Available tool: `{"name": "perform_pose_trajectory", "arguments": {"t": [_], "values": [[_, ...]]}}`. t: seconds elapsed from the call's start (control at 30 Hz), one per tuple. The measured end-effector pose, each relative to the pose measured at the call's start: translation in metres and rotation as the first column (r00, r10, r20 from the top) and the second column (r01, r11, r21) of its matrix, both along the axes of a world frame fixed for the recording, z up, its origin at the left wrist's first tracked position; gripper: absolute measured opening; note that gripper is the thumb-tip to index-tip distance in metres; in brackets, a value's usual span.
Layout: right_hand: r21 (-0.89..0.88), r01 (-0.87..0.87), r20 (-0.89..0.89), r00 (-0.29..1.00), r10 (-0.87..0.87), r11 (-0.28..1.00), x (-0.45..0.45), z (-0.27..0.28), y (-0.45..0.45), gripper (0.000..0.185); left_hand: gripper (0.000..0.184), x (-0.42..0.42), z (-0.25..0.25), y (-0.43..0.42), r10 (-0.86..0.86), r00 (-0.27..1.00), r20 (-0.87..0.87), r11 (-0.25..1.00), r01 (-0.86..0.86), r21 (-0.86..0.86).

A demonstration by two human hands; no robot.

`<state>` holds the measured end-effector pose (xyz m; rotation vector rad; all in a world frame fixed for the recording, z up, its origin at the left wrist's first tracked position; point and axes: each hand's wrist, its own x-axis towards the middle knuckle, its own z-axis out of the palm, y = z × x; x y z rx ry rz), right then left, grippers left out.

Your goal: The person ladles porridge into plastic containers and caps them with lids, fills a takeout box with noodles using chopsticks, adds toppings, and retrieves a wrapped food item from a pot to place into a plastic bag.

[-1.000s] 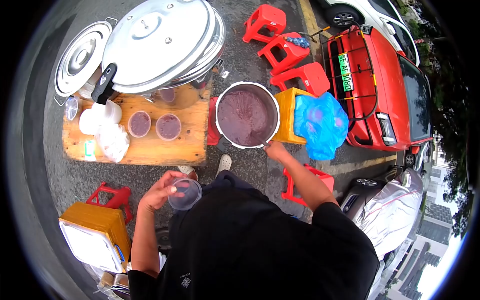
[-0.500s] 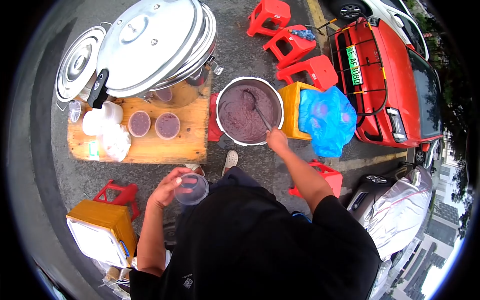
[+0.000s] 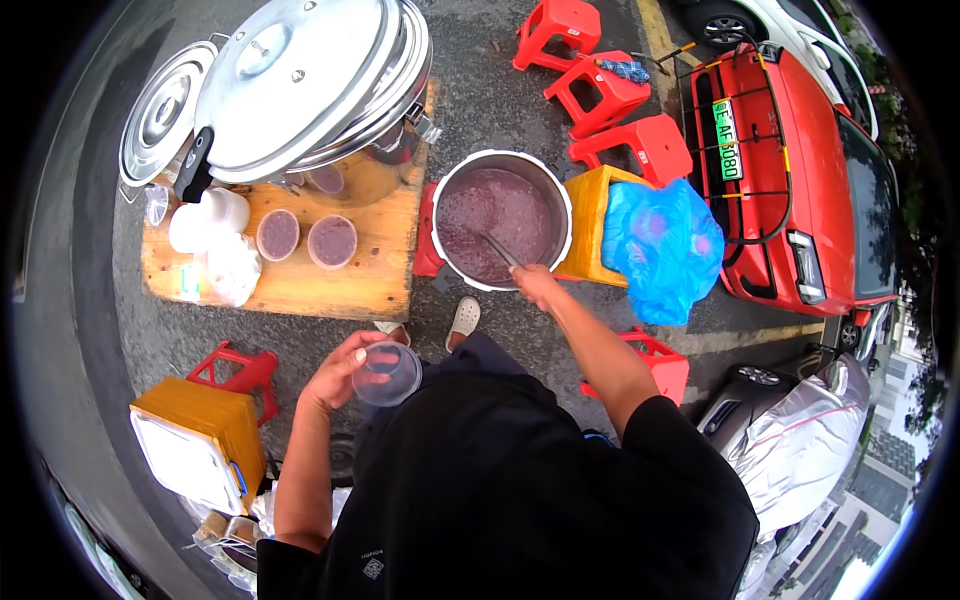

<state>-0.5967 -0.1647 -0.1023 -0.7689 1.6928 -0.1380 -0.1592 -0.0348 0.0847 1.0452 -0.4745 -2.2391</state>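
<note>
My right hand (image 3: 538,287) is wrapped round the handle of a ladle (image 3: 501,250). The ladle's bowl is sunk out of sight in purple porridge-like liquid (image 3: 500,210), which partly fills a deep metal pot (image 3: 563,240). In my left hand (image 3: 340,372), held low before my body, is a clear plastic cup (image 3: 388,374) with nothing visible inside. Two cups filled with the same purple liquid, a nearer cup (image 3: 332,242) and another filled cup (image 3: 278,234), stand on the wooden table (image 3: 370,295) left of the pot.
A large lidded steel pot (image 3: 310,80) covers the table's far part. White tubs (image 3: 210,220) and a plastic bag (image 3: 233,268) sit on its left side. A yellow crate (image 3: 590,225) with a blue bag (image 3: 660,240) adjoins the pot. Red stools (image 3: 640,150) and a red car (image 3: 810,170) stand right.
My right hand has shifted slightly left and down, and the ladle's bowl, visible before, has gone under the liquid. My left hand still holds the cup in nearly the same place.
</note>
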Motion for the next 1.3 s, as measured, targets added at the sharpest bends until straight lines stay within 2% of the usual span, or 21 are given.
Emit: {"name": "perform_pose_trajectory", "arguments": {"t": [0.13, 0.23, 0.37, 0.4, 0.5, 0.6, 0.63, 0.67, 0.77, 0.8, 1.03, 1.13, 1.23, 1.3], "values": [[0.044, 0.191, 0.264, 0.944, -0.196, 0.981, -0.017, 0.029, 0.025, 0.026, 0.070, -0.013, -0.013, -0.010, 0.104, 0.994, 0.023, 0.994, -0.104, 0.015], [0.037, 0.208, 0.270, 0.940, -0.210, 0.977, -0.024, 0.051, 0.035, 0.025, 0.071, -0.024, -0.031, -0.025, 0.204, 0.977, 0.060, 0.977, -0.207, 0.042], [0.007, 0.233, 0.268, 0.936, -0.226, 0.972, -0.034, 0.080, 0.043, 0.024, 0.060, -0.043, -0.063, -0.057, 0.315, 0.942, 0.114, 0.946, -0.321, 0.041], [-0.005, 0.241, 0.260, 0.938, -0.231, 0.971, -0.035, 0.090, 0.044, 0.023, 0.056, -0.048, -0.079, -0.065, 0.324, 0.942, 0.093, 0.946, -0.324, -0.012], [-0.031, 0.228, 0.242, 0.946, -0.214, 0.973, -0.040, 0.127, 0.047, 0.024, 0.056, -0.068, -0.089, -0.096, 0.310, 0.940, 0.142, 0.946, -0.319, 0.048], [-0.038, 0.238, 0.240, 0.945, -0.223, 0.970, -0.040, 0.168, 0.052, 0.024, 0.064, -0.092, -0.122, -0.121, 0.319, 0.933, 0.166, 0.943, -0.331, 0.048], [-0.038, 0.247, 0.242, 0.943, -0.231, 0.968, -0.040, 0.181, 0.054, 0.024, 0.066, -0.102, -0.119, -0.130, 0.320, 0.930, 0.183, 0.942, -0.332, 0.041], [-0.034, 0.254, 0.245, 0.940, -0.239, 0.967, -0.040, 0.192, 0.056, 0.023, 0.075, -0.111, -0.117, -0.137, 0.293, 0.943, 0.156, 0.954, -0.300, 0.024], [-0.023, 0.269, 0.247, 0.935, -0.255, 0.963, -0.040, 0.224, 0.063, 0.023, 0.085, -0.135, -0.152, -0.156, 0.268, 0.938, 0.222, 0.950, -0.295, 0.101], [-0.021, 0.270, 0.239, 0.936, -0.258, 0.962, -0.039, 0.235, 0.066, 0.023, 0.093, -0.145, -0.135, -0.160, 0.285, 0.920, 0.269, 0.933, -0.330, 0.140], [-0.122, 0.254, 0.198, 0.953, -0.228, 0.959, -0.041, 0.247, 0.093, 0.024, 0.098, -0.190, -0.156, -0.174, 0.318, 0.943, 0.096, 0.928, -0.330, 0.171], [-0.251, 0.106, -0.005, 0.994, -0.110, 0.962, -0.041, 0.245, 0.101, 0.025, 0.095, -0.200, -0.167, -0.178, 0.336, 0.942, -0.021, 0.928, -0.328, 0.177], [-0.318, 0.050, -0.041, 0.997, -0.067, 0.947, -0.047, 0.241, 0.106, 0.026, 0.095, -0.207, -0.186, -0.178, 0.327, 0.937, -0.125, 0.939, -0.307, 0.158], [-0.377, -0.035, -0.126, 0.992, -0.014, 0.925, -0.044, 0.248, 0.105, 0.026, 0.093, -0.208, -0.185, -0.178, 0.307, 0.939, -0.155, 0.946, -0.283, 0.156]]}}
